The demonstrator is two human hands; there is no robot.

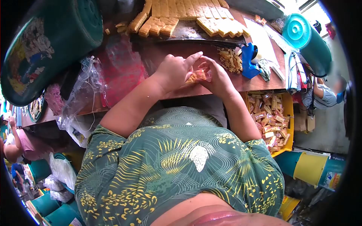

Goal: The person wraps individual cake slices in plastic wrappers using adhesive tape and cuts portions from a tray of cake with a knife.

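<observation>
In the head view both hands meet over the table's front edge around a small wrapped pastry piece (196,77) in clear and reddish film. My left hand (174,71) has its fingers closed at the left end of the wrapper. On the right side my right hand (217,74) pinches the film, its fingers bent round the package. Beyond the hands, a dark tray (184,34) bears long cut strips of golden pastry (181,9) and shorter pieces. A blue tape dispenser (249,62) stands right of the hands, beside a heap of crumbs (230,60).
A yellow crate (289,124) of wrapped pieces sits at the right, below table height. Pink-red plastic sheeting (122,71) and clear bags (85,83) lie left. Large green drums stand back left and back right (307,41). Other people are at the far left and right.
</observation>
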